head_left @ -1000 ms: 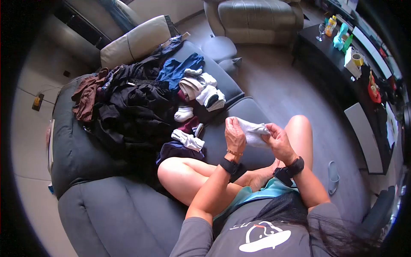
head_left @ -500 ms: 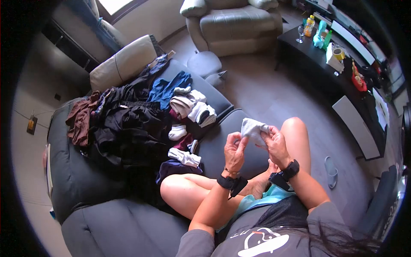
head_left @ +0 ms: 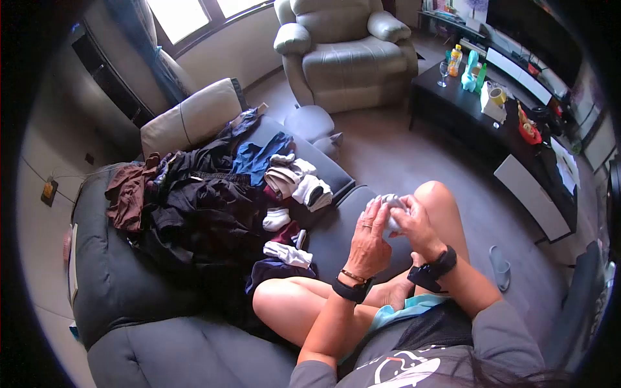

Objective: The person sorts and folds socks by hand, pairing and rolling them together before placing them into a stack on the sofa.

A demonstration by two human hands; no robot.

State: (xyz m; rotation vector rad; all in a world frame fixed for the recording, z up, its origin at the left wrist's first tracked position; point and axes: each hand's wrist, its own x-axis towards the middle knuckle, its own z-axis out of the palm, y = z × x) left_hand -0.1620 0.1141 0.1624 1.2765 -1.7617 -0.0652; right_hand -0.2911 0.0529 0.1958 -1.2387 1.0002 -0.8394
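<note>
Both my hands meet above my crossed legs around a light grey sock (head_left: 392,202), now bunched and mostly covered by fingers. My left hand (head_left: 369,246) presses its fingers over the sock's left side, back of the hand upward. On the other side, my right hand (head_left: 419,227) grips the sock with thumb and fingers. To the left on the sofa lie a white folded sock pair (head_left: 288,254), a white rolled sock (head_left: 276,219) and a pile of rolled socks (head_left: 304,184).
Black garments (head_left: 200,213), a brown garment (head_left: 127,197) and a blue garment (head_left: 261,158) are heaped on the grey sofa (head_left: 162,349). A dark coffee table (head_left: 453,97) holds bottles, a glass and tape. A slipper (head_left: 499,267) lies on the floor; an armchair (head_left: 349,61) stands behind.
The sock was spread between my hands and is now gathered up. My left hand has turned over and closed in against my right. The camera view has tilted up slightly.
</note>
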